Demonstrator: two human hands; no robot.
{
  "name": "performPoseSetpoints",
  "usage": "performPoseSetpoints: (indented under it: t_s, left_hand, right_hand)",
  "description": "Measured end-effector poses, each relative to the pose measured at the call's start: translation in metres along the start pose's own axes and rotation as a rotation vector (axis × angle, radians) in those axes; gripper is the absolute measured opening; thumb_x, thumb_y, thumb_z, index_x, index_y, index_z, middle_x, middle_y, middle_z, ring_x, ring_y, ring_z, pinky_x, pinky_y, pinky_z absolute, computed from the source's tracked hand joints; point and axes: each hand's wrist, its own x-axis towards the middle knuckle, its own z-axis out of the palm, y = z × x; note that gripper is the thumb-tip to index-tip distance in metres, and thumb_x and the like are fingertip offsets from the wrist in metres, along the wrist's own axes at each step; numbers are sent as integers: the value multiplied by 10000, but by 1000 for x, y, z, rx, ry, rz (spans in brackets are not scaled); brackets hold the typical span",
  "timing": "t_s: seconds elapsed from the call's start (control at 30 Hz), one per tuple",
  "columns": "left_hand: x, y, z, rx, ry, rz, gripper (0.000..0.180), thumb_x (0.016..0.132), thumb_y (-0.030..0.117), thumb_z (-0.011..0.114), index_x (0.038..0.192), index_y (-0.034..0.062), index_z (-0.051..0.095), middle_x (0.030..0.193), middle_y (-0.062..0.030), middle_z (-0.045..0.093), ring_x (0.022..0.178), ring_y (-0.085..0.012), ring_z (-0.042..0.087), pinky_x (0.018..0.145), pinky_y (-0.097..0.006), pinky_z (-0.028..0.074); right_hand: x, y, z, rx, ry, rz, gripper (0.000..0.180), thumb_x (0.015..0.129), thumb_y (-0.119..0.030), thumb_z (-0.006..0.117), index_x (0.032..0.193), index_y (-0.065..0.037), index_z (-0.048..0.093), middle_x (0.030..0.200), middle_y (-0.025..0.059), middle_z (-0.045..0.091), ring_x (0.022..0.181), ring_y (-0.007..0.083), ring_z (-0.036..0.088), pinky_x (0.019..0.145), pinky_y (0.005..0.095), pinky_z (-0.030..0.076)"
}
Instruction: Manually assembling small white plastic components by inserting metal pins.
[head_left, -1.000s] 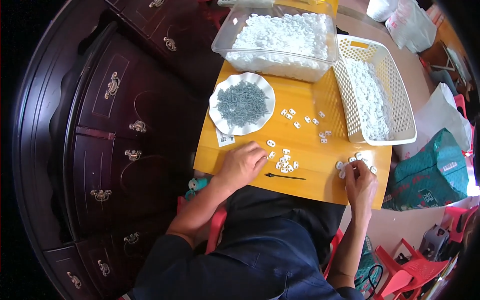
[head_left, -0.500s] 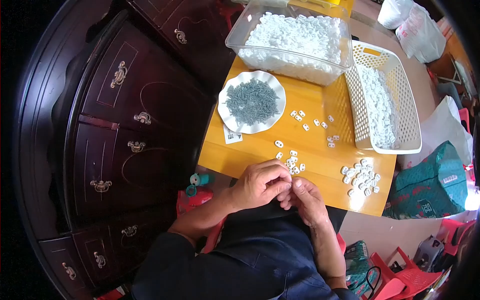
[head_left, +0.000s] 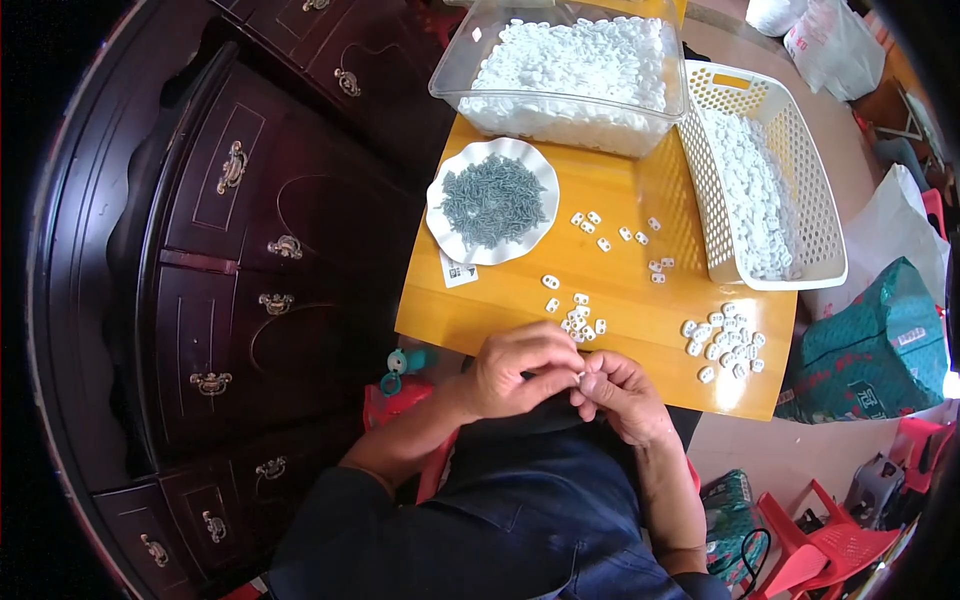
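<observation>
My left hand (head_left: 522, 372) and my right hand (head_left: 624, 396) meet fingertip to fingertip just off the near edge of the table. Both are closed in a pinch around a small white plastic piece (head_left: 581, 377), mostly hidden by the fingers. Just beyond them lies a little cluster of white two-holed plastic pieces (head_left: 579, 324). A pile of white oval pieces (head_left: 734, 345) sits to the right. Further back, a scalloped white plate (head_left: 437, 222) bears a heap of small grey screws or pins (head_left: 492, 200), too small to tell which.
At the back of the wooden table (head_left: 480, 300) stands a clear plastic bin (head_left: 560, 104) full of white pieces. A white perforated basket (head_left: 822, 210) holds more at the right. Dark wooden cabinets (head_left: 330, 190) flank the left side. A teal bag (head_left: 868, 345) and red chairs (head_left: 815, 545) stand right.
My right fingers have shifted slightly around the pinched piece, and a bit of white now shows between the fingertips. The whole view has tilted a little.
</observation>
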Motion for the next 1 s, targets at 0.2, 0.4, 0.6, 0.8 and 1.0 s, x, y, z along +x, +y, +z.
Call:
performPoseSetpoints:
  t_s: [0.2, 0.4, 0.6, 0.8, 1.0]
  left_hand:
    - [0, -33, -68, 838, 311, -37, 254, 837, 84, 790, 1074, 46, 707, 991, -119, 706, 891, -325, 711, 739, -406, 576]
    - [-11, -49, -89, 1079, 224, -101, 396, 803, 151, 826, 1171, 59, 712, 1051, -102, 657, 967, -299, 668, 803, -403, 566]
    - [-7, -52, -89, 1102, 213, -94, 416, 798, 150, 828, 1187, 61, 710, 1038, -95, 632, 953, -298, 644, 794, -398, 562]
    - [-8, -60, -89, 1120, 245, -43, 345, 798, 88, 810, 1131, 61, 724, 995, -79, 635, 916, -283, 639, 760, -394, 551]
    - [-8, -66, -91, 1130, 318, 76, 231, 783, -1, 797, 999, 63, 748, 903, -57, 637, 833, -262, 641, 698, -376, 542]
  right_hand:
    - [-4, 6, -8, -46, 55, -60, 43, 1011, -79, 637, 1003, -52, 670, 863, 43, 718, 673, 81, 626, 659, 224, 512]
    - [-1, 6, -9, -62, 142, -110, 45, 1003, -100, 671, 1007, -56, 659, 846, 57, 713, 642, 102, 625, 622, 227, 506]
    - [-4, 5, -12, -49, 151, -137, 59, 1029, -114, 656, 1028, -56, 661, 859, 29, 718, 675, 72, 607, 649, 216, 493]
    - [-5, 4, -11, -38, 155, -136, 60, 1028, -113, 656, 1030, -54, 660, 859, 30, 716, 681, 74, 611, 655, 217, 496]
    - [-3, 5, -13, -60, 168, -133, 43, 1016, -95, 645, 1029, -54, 647, 867, 61, 703, 674, 113, 627, 652, 236, 519]
